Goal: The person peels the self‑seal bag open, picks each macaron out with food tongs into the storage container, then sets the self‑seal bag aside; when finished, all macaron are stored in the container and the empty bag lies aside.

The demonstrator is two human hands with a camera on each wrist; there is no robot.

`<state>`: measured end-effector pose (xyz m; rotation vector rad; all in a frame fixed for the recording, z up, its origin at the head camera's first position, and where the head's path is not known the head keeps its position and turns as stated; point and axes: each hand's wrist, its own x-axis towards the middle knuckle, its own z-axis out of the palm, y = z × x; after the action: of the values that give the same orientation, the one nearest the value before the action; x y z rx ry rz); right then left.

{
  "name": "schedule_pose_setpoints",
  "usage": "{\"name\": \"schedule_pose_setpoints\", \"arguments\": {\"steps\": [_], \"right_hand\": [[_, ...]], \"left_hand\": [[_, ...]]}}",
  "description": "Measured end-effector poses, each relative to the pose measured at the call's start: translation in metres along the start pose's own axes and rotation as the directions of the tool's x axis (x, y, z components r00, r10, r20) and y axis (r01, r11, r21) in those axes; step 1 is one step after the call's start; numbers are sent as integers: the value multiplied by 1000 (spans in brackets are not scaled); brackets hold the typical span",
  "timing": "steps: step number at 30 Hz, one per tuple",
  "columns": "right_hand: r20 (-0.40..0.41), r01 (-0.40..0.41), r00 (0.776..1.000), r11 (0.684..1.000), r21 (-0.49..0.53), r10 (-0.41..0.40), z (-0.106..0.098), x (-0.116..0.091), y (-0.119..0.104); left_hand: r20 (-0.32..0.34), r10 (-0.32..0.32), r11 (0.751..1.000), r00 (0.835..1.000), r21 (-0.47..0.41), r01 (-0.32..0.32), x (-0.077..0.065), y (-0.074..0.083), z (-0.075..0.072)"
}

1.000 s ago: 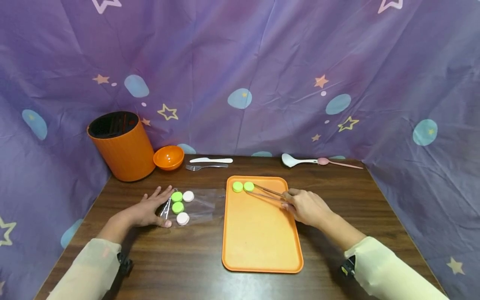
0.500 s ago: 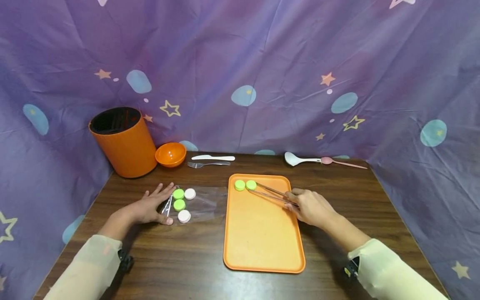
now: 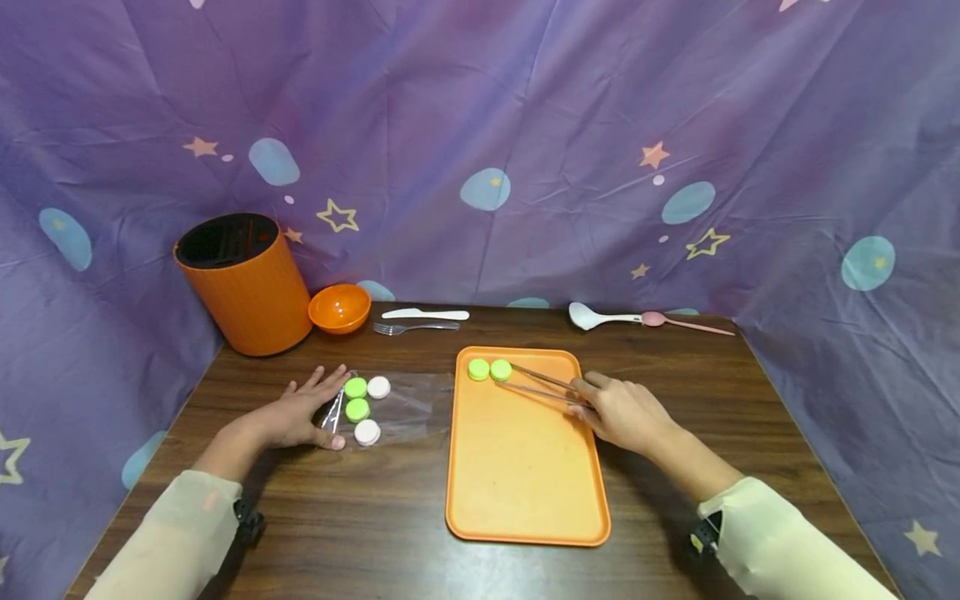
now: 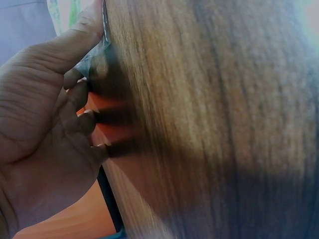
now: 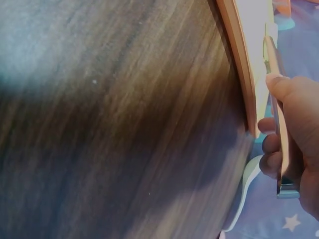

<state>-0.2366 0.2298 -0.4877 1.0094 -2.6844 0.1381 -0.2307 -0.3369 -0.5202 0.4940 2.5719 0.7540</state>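
Note:
My right hand (image 3: 618,414) grips metal tongs (image 3: 542,392), which reach leftward over the orange tray (image 3: 525,467). Their tips lie on either side of a small green round disc (image 3: 501,370), and a second green disc (image 3: 478,369) sits just left of it on the tray. In the right wrist view, thumb and fingers wrap the tongs (image 5: 281,129). My left hand (image 3: 288,417) is spread, thumb and fingertips at the left end of a flat clear plastic bag (image 3: 408,408). Two green discs (image 3: 357,409) and two white discs (image 3: 367,432) lie at the bag's left part.
At the back left stand a large orange knife block (image 3: 251,292) and an orange bowl (image 3: 340,309). A white knife (image 3: 425,314) and a clear fork (image 3: 416,328) lie behind the bag. A white ladle (image 3: 588,317) and a pink spoon (image 3: 686,322) lie along the rear edge.
The head view has shifted slightly. Both hands, the tongs and the discs keep the same places relative to the tray and bag.

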Motion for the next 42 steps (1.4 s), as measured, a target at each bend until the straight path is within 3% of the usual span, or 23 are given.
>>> {"name": "schedule_pose_setpoints", "arguments": {"steps": [10,22,29,36,42], "right_hand": [[-56,32,998,999,-37,-34,-12,3,3],[-73,166,983,983,-74,-172,-16,25,-32],[-45,230,971,968,-98,-235,-7,36,-53],[36,220,975,972,-78,-217,-7,52,-71],[54,237,971,968,-86,-233,-4,62,-80]], "left_hand": [[1,-8,1000,1000,-11,8,-2,0,0],[4,2,1000,1000,-14,-2,1,-7,2],[8,-3,1000,1000,-8,3,4,-10,3],[6,-1,1000,1000,-15,1,4,-9,2],[8,0,1000,1000,-24,0,4,-6,0]]}}
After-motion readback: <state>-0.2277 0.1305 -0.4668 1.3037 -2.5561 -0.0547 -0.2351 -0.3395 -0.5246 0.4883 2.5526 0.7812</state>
